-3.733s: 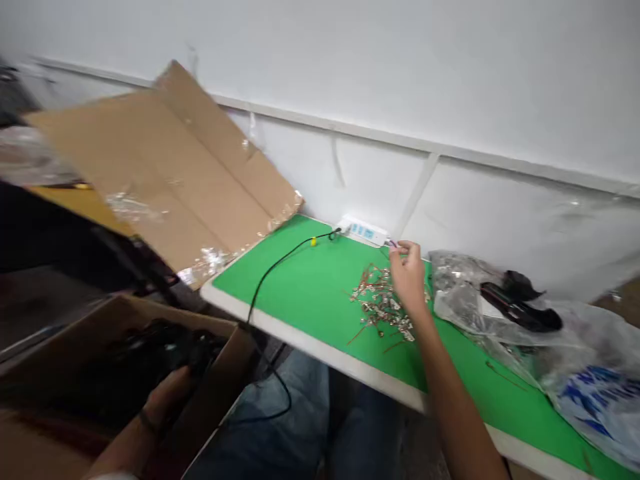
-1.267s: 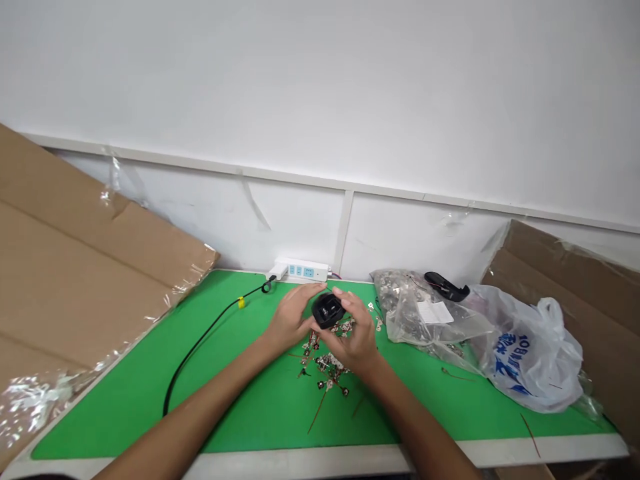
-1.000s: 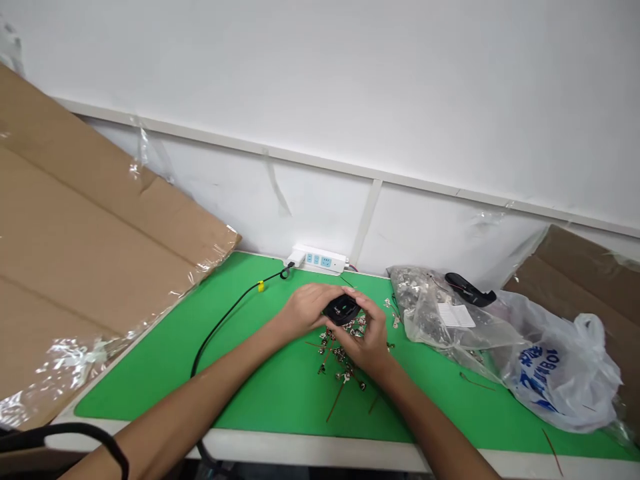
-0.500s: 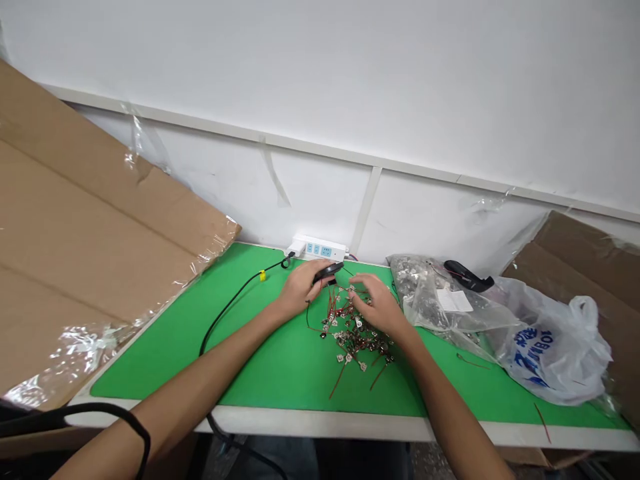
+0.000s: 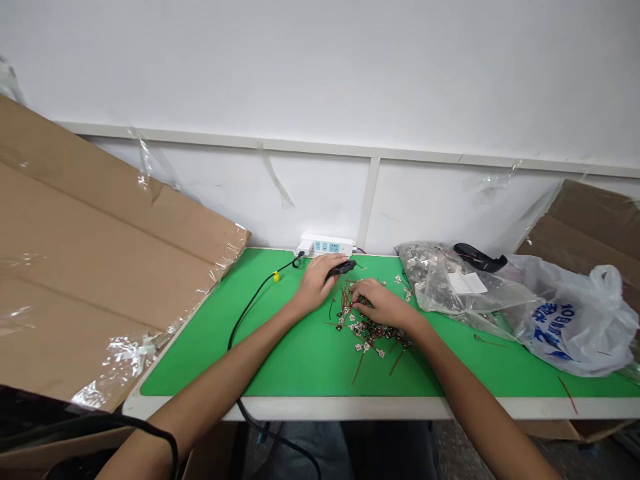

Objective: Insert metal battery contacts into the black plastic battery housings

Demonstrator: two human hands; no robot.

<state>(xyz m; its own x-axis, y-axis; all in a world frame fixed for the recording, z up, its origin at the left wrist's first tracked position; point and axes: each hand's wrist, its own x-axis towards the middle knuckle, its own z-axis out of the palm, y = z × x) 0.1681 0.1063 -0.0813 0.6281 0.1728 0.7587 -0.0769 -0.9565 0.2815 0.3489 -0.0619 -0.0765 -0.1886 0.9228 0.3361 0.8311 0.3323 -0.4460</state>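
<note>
Head view: the left hand [image 5: 316, 283] grips a black part [image 5: 341, 268] just short of the power strip [image 5: 327, 245]. The right hand [image 5: 377, 303], beside it, lies palm-down on the pile of wired clips [image 5: 370, 340] on the desk [image 5: 280, 353]. Whether it grasps anything cannot be told. The tangled wires likely call for a one-piece fingertip pinch.

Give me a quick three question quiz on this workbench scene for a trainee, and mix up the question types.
1. What does the left hand hold? A) small black part B) scissors C) tape roll
2. True or false: the right hand rests on the pile of wired metal pieces.
3. Fill in: the white power strip lies at the green mat's ___ edge, by the wall.
Key: 1 A; 2 true; 3 far.
</note>
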